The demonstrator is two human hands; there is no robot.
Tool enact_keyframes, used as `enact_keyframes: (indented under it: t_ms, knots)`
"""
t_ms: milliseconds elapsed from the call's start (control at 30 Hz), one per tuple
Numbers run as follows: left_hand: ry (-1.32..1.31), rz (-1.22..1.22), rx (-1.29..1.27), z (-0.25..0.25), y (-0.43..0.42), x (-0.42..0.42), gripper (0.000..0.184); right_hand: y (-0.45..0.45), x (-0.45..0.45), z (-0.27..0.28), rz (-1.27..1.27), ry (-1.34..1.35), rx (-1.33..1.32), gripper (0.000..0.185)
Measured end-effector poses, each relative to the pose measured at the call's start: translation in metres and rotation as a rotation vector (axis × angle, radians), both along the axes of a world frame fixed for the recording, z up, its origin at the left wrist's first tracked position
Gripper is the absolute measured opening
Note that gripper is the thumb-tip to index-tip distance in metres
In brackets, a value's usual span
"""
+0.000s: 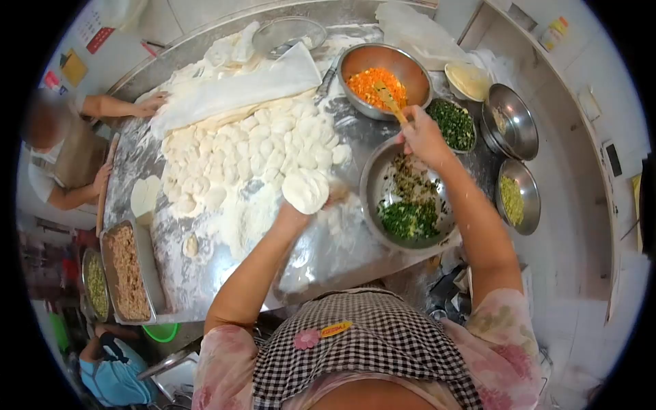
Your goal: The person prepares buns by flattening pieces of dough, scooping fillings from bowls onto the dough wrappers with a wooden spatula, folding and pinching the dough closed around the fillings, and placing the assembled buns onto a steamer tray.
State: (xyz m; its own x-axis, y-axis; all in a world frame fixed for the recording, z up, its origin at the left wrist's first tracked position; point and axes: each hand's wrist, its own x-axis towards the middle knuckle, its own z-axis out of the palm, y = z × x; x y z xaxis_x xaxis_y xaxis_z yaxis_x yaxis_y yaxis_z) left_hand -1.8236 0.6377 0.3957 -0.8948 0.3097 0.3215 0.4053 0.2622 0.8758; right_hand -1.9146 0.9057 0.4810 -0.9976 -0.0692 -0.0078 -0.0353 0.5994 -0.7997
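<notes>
My left hand (294, 216) holds up a flat round dough wrapper (306, 190), which covers most of the palm; some of the fingers are blurred. In my right hand (425, 139) is the handle of a wooden spatula (387, 96). Its blade reaches into chopped orange filling (367, 80) with pale bits, inside a metal bowl (347, 60). Below my right forearm, a wider metal bowl (370, 205) contains chopped greens (408, 219) and a darker brown chopped filling (410, 179). Many small floured dough pieces (253, 147) lie to the left of my left hand.
Chopped greens (452, 124), a bowl of pale green filling (511, 199) and metal bowls (526, 130) stand along the right. A white cloth (239, 96) lies over dough. At the left, a co-worker (75, 150) holds a rolling pin (106, 184) near a meat-filled tray (154, 287).
</notes>
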Motion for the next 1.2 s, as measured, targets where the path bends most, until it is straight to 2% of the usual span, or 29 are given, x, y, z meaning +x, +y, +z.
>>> enact_keyframes:
  t_ms: [33, 100, 133, 200, 233, 300, 333, 433, 533, 633, 667, 767, 833, 900, 933, 1000, 1033, 1067, 1167, 1200]
  knots:
    - [0.013, 0.025, -0.019, 0.004, 0.005, -0.015, 0.014, 0.017, -0.027, -0.002, 0.039, 0.005, 0.053, 0.023]
    - [-0.382, 0.082, 0.336, 0.032, 0.018, -0.047, 0.013, 0.032, -0.074, -0.006, 0.092, -0.036, 0.196, 0.025]
    - [-0.408, 0.013, 0.324, 0.008, 0.016, -0.082, 0.015, 0.035, -0.098, -0.013, 0.168, 0.028, 0.269, 0.024]
    - [-0.514, 0.163, 0.406, 0.046, 0.045, -0.112, 0.017, 0.033, -0.138, -0.032, 0.317, 0.154, 0.414, 0.022]
    - [-0.565, 0.239, 0.447, 0.059, 0.059, -0.130, 0.018, 0.028, -0.151, -0.037, 0.386, 0.096, 0.425, 0.022]
    - [-0.515, 0.147, 0.492, 0.049, 0.074, -0.175, 0.018, 0.018, -0.174, -0.049, 0.526, -0.023, 0.450, 0.023]
    - [-0.525, 0.116, 0.531, 0.048, 0.085, -0.195, 0.019, 0.020, -0.190, -0.079, 0.467, 0.110, 0.582, 0.022]
    - [-0.543, 0.108, 0.596, 0.045, 0.112, -0.239, 0.021, 0.042, -0.205, -0.103, 0.210, 0.109, 0.480, 0.021]
    - [-0.480, 0.143, 0.560, 0.036, 0.128, -0.267, 0.025, 0.064, -0.199, -0.080, 0.145, 0.053, 0.330, 0.018]
    - [-0.460, 0.136, 0.524, 0.019, 0.139, -0.298, 0.030, 0.046, -0.190, -0.070, 0.512, 0.064, 0.162, 0.016]
    - [-0.458, 0.168, 0.533, 0.019, 0.149, -0.301, 0.030, 0.040, -0.188, -0.080, 0.456, -0.048, 0.137, 0.015]
    - [-0.509, 0.223, 0.573, 0.009, 0.165, -0.317, 0.029, 0.053, -0.206, -0.096, 0.152, 0.112, 0.511, 0.023]
    - [-0.543, 0.264, 0.593, -0.001, 0.172, -0.325, 0.028, 0.079, -0.212, -0.096, 0.147, 0.136, 0.416, 0.023]
    - [-0.723, 0.276, 0.515, -0.019, 0.169, -0.340, 0.024, 0.095, -0.206, -0.062, 0.193, 0.144, 0.401, 0.022]
    - [-0.811, 0.286, 0.476, -0.028, 0.167, -0.349, 0.022, 0.097, -0.206, -0.054, 0.063, 0.151, 0.464, 0.018]
    - [-0.796, 0.217, -0.066, -0.033, 0.166, -0.359, 0.018, 0.097, -0.209, -0.042, 0.025, 0.022, 0.626, 0.018]
    - [-0.779, 0.207, -0.218, -0.039, 0.168, -0.364, 0.015, 0.096, -0.212, -0.040, 0.006, -0.040, 0.703, 0.018]
    - [-0.759, 0.193, -0.371, -0.048, 0.170, -0.371, 0.012, 0.092, -0.217, -0.045, 0.044, -0.041, 0.672, 0.018]
    - [-0.546, 0.179, -0.647, -0.039, 0.175, -0.358, 0.022, 0.080, -0.225, -0.062, 0.127, -0.080, 0.534, 0.018]
    - [-0.345, 0.097, -0.858, -0.043, 0.174, -0.361, 0.042, 0.077, -0.222, -0.064, 0.134, -0.106, 0.460, 0.018]
